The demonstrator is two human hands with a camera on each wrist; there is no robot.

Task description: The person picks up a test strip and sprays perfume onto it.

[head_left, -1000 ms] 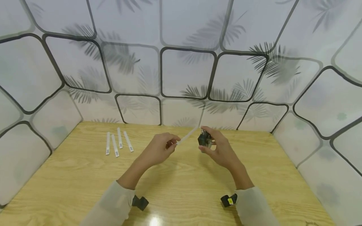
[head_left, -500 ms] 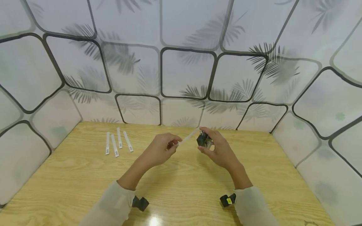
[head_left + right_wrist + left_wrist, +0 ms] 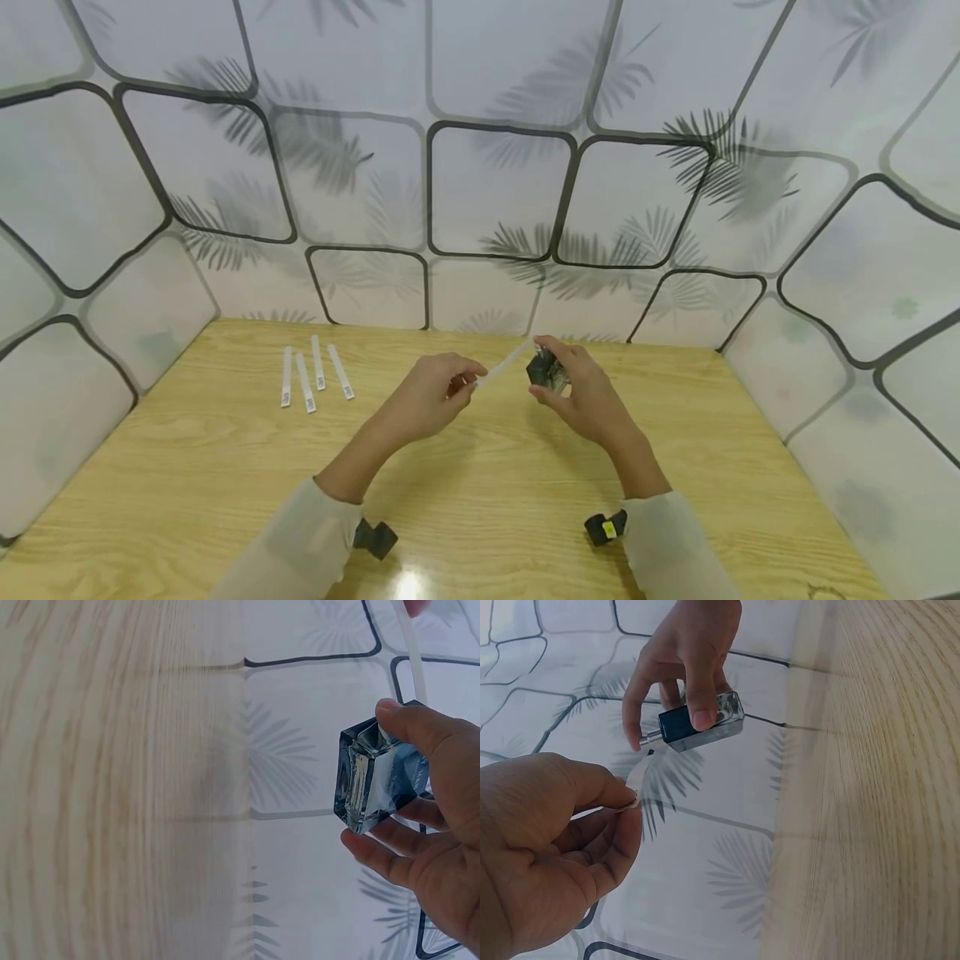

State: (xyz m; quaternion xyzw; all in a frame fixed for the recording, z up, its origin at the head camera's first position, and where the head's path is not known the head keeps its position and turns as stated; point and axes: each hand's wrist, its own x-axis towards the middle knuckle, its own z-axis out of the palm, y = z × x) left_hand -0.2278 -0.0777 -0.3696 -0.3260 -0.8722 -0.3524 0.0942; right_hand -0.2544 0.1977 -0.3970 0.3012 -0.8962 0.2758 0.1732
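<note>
My left hand (image 3: 435, 396) pinches one end of a narrow white paper test strip (image 3: 506, 362) between thumb and fingers. Its far end points toward the top of a perfume bottle (image 3: 543, 368), which my right hand (image 3: 596, 400) grips. In the left wrist view the bottle (image 3: 676, 726) lies tilted over, its silver spray nozzle (image 3: 652, 737) close to the strip (image 3: 639, 774). A right fingertip rests at that nozzle. The right wrist view shows the faceted clear base of the bottle (image 3: 364, 780) between thumb and fingers; the palm side hides part of it.
Several more white strips (image 3: 304, 383) with small printed labels lie on the left of the wooden table (image 3: 480, 500). A patterned cloth or panel wall (image 3: 495, 192) with leaf prints rises behind and at both sides of the table.
The bottle has tilted slightly in my right hand. Otherwise both hands, the pinched strip and the loose strips stay almost where they were.
</note>
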